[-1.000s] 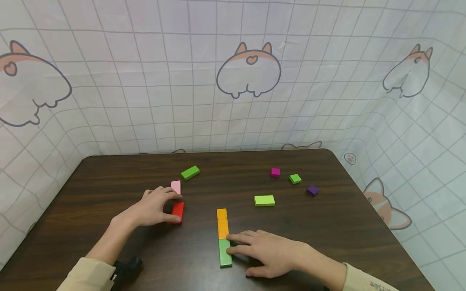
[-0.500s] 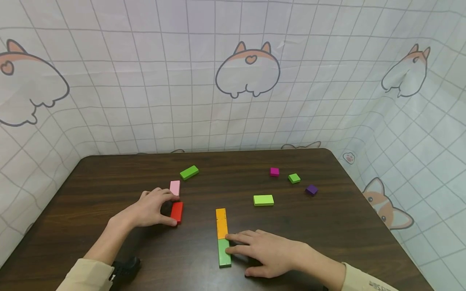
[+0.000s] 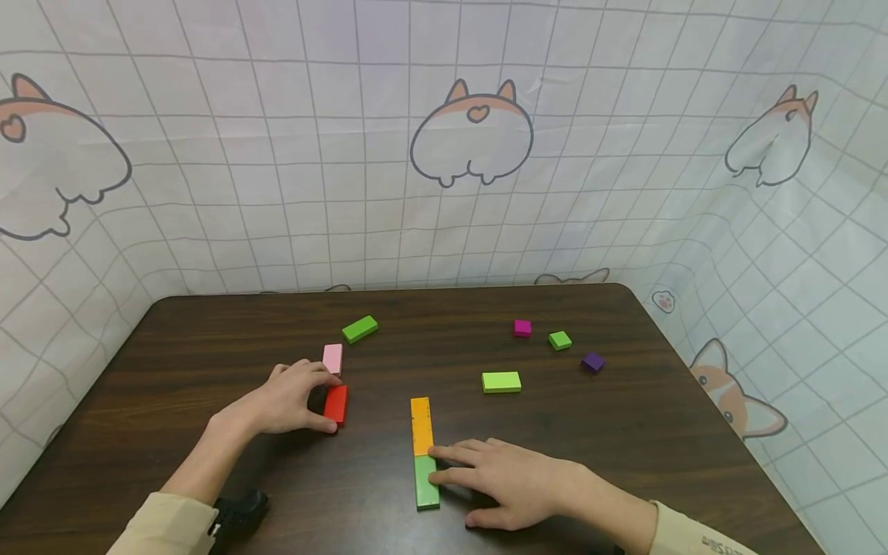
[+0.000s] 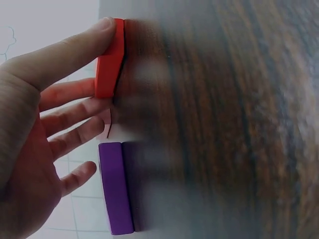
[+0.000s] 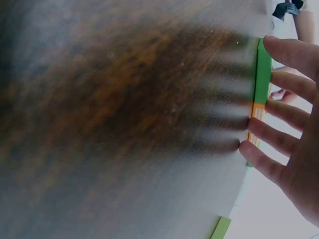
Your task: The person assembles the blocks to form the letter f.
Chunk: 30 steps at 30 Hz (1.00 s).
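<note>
Head view is showing the left hand (image 3: pixel 287 397) pinching a smooth red rectangular block (image 3: pixel 336 402) lengthwise, thumb at the near end and forefinger at the far end, on a dark brown wood-grained table (image 3: pixel 590 420). Just beyond it, a pale pink rectangular block (image 3: pixel 333 359) is lying partly behind the fingers. The right hand (image 3: pixel 506 482) is grasping nothing; its extended fingers are touching the side of a green rectangular block (image 3: pixel 426 484), which is lying end to end with an orange rectangular block (image 3: pixel 421 424).

Left wrist view is revealing a purple rectangular block (image 4: pixel 115 189) near the little finger, which the head view is not showing. It is also exposing the underside of the grasp, hidden from above.

Compared with one second ago, the left thumb is no longer overlapping the red block's top but is pressing at its near end; the right hand is staying against the green block.
</note>
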Motion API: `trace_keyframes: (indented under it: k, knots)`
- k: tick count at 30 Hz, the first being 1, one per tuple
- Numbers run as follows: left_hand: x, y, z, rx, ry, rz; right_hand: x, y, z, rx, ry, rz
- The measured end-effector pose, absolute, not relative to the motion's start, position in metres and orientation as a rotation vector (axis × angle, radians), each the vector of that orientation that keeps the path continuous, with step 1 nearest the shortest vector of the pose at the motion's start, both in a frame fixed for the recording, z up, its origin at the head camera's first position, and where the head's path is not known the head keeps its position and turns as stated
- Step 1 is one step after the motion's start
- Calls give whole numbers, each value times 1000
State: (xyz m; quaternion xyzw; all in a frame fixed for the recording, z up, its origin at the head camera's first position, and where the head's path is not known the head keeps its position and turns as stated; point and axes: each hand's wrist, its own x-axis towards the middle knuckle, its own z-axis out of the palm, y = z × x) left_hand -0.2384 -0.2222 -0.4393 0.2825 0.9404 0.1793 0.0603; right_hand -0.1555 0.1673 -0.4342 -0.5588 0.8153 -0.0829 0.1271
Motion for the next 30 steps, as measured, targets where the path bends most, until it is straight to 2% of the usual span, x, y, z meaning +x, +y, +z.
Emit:
trace_keyframes:
  k: [18, 30]
  knots:
    - [-243, -211, -441, 917, 2878, 648, -156, 167, -435, -1610, 2359, -248]
    - [-249, -186, -440, 965, 2887, 666, -157, 166, -436, -1621, 2376, -248]
